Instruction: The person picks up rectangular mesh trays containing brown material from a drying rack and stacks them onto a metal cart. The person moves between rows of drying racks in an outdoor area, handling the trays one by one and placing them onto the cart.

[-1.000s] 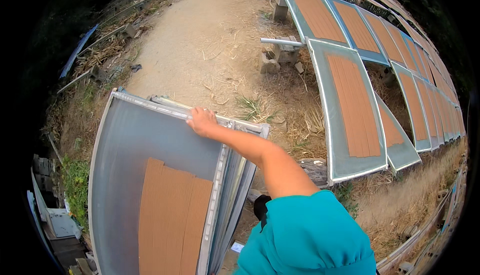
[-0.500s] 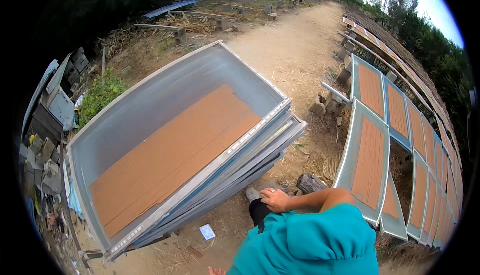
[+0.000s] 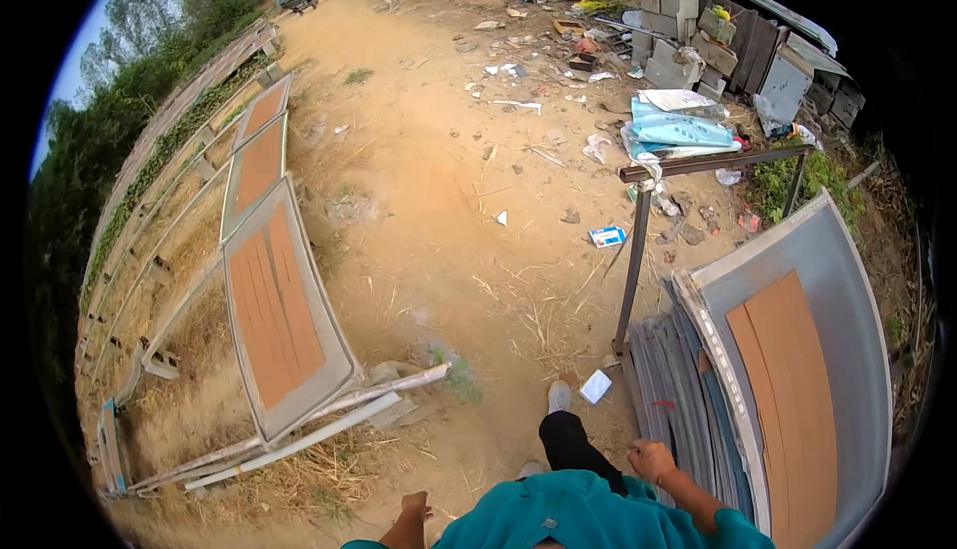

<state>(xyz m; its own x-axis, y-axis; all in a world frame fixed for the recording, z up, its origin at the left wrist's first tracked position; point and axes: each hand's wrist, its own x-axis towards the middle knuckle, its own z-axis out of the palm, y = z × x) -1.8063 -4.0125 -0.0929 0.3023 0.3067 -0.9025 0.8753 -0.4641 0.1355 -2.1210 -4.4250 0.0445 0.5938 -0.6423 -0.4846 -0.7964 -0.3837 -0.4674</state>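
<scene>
My right hand (image 3: 652, 460) hangs low beside a stack of framed mesh screens (image 3: 678, 399), its fingers curled in with nothing visible in them. Whether it touches the stack I cannot tell. On top of the stack lies a tilted screen (image 3: 870, 350) with a pale frame, bearing orange-brown sheets (image 3: 788, 389) laid in overlapping strips. Off to the left, my left hand (image 3: 416, 505) is held away from my body, empty, its fingers loosely stretched. My grey shoe (image 3: 560, 396) is on the ground between the hands.
A small white packet (image 3: 595, 386) lies ahead of my shoe. Beside the stack rises a dark metal frame (image 3: 638, 260) with blue plastic sacking (image 3: 678, 130) behind it. Sheet-covered screens (image 3: 334, 350) rest on rails (image 3: 299, 449) at left. Litter and concrete blocks (image 3: 673, 65) lie farther off.
My view and body have swung round: the screen stack went from the left side to the right, and the rows of screens from right to left. Both hands hang lower in view.
</scene>
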